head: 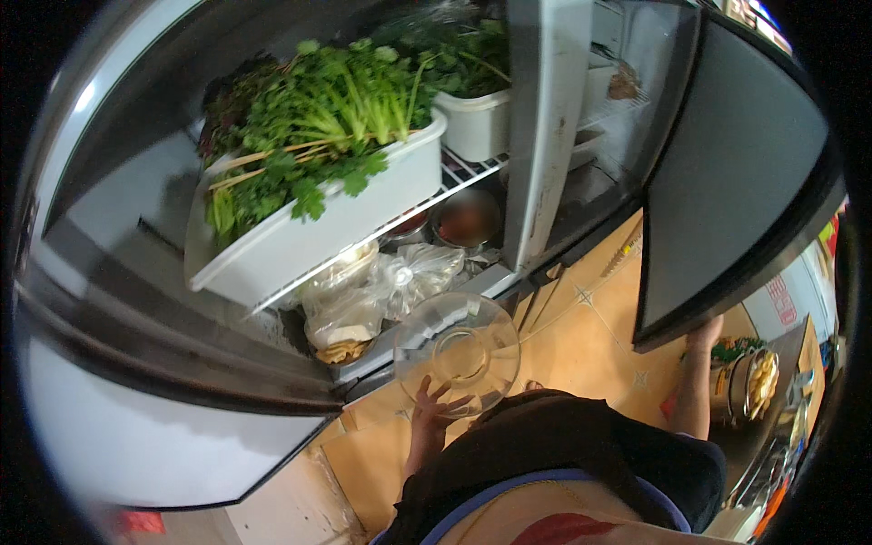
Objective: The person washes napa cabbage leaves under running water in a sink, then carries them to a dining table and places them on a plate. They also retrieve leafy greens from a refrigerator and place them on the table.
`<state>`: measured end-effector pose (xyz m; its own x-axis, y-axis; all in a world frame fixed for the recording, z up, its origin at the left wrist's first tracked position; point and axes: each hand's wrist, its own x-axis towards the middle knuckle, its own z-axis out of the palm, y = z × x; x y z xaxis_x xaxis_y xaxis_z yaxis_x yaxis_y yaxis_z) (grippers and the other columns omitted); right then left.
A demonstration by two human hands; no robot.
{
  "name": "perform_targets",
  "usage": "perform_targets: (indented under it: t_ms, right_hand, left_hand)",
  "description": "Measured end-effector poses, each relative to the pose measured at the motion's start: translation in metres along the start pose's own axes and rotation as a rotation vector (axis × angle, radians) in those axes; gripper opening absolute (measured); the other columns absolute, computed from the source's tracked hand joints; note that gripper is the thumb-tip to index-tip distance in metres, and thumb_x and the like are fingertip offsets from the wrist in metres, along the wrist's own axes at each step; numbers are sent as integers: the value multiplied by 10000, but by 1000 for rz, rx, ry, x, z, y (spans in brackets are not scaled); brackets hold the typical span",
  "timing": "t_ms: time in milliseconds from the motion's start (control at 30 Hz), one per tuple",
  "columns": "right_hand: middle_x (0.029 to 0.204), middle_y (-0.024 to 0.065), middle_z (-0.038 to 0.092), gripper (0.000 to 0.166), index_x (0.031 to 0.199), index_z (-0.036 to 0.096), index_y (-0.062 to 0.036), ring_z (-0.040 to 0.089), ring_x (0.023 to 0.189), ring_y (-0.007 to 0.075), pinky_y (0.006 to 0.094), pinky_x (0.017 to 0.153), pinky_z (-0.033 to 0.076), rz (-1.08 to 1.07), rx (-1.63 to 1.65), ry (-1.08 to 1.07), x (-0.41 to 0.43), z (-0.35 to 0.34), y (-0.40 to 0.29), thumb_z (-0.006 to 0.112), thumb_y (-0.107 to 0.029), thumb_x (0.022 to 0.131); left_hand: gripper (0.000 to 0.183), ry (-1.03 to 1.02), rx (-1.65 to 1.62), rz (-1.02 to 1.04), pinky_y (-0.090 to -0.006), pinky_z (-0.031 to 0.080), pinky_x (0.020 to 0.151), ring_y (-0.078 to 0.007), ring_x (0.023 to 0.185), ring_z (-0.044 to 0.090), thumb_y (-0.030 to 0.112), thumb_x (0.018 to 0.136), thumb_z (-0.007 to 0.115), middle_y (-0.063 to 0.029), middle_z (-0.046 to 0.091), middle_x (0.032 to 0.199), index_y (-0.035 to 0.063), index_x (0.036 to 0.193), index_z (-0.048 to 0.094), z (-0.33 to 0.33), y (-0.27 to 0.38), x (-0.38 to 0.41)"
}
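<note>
My left hand (434, 407) supports a clear round bowl (501, 354), its fingers spread and visible through the near side. The bowl looks empty and is held just before the lower edge of an opened refrigerator. At the right, my right hand (706, 332) is at the bottom edge of a grey refrigerator door (736, 170); the door hides most of its fingers. On the wire shelf (470, 178) in front of me stands a long white bin (340, 225) heaped with leafy green herbs (340, 102). A second white bin (477, 126) of greens sits behind it.
Knotted clear plastic bags (415, 276) and round metal containers (466, 218) lie below the shelf. Another door (170, 436) swings out at the left. Behind my right arm, a metal pot (739, 385) stands near a counter. The floor is tan tile (579, 340).
</note>
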<state>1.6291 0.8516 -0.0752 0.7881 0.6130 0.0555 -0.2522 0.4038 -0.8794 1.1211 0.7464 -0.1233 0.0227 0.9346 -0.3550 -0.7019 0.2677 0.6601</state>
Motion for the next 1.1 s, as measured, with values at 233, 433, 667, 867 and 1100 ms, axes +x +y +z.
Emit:
perform_targets:
  t_ms: [233, 433, 667, 867, 1100]
  right_hand:
    - [992, 98, 559, 430, 1016, 535, 14, 526, 836, 238, 364, 748, 428, -136, 80, 607, 50, -106, 9, 432, -386, 897]
    - [959, 147, 623, 442, 1086, 554, 44, 583, 718, 244, 308, 673, 481, -293, -72, 1027, 120, -117, -19, 402, -336, 919]
    - [998, 123, 597, 456, 1106, 523, 40, 573, 776, 261, 346, 717, 467, -270, 24, 944, 256, -224, -26, 425, -358, 905]
    - [1019, 89, 583, 373, 1249, 387, -70, 574, 770, 243, 335, 674, 468, -211, -355, 808, 355, -312, -15, 334, -254, 930]
    - [1157, 136, 516, 365, 1258, 382, -41, 537, 928, 268, 341, 813, 423, -191, -390, 620, 391, -338, 4, 332, -207, 937]
  left_hand:
    - [780, 15, 131, -50, -468, 490, 797, -461, 1000, 512, 70, 692, 511, -221, 306, 1245, 109, 1357, 105, 21, -4, 34]
    - [774, 81, 92, 48, -473, 484, 792, -470, 1005, 502, 83, 695, 502, -205, 308, 1246, 116, 1360, 108, 42, -31, 41]
    - [742, 181, -105, 223, -467, 433, 874, -470, 1078, 441, -6, 729, 434, -208, 244, 1332, 144, 1372, 96, 105, -82, 63]
    - [693, 281, -110, 296, -461, 438, 861, -457, 1099, 434, 36, 758, 430, -173, 282, 1323, 160, 1368, 125, 135, -112, 89]
    - [572, 393, -162, 379, -482, 412, 892, -450, 1101, 440, 144, 824, 418, -146, 339, 1294, 196, 1350, 199, 157, -121, 95]
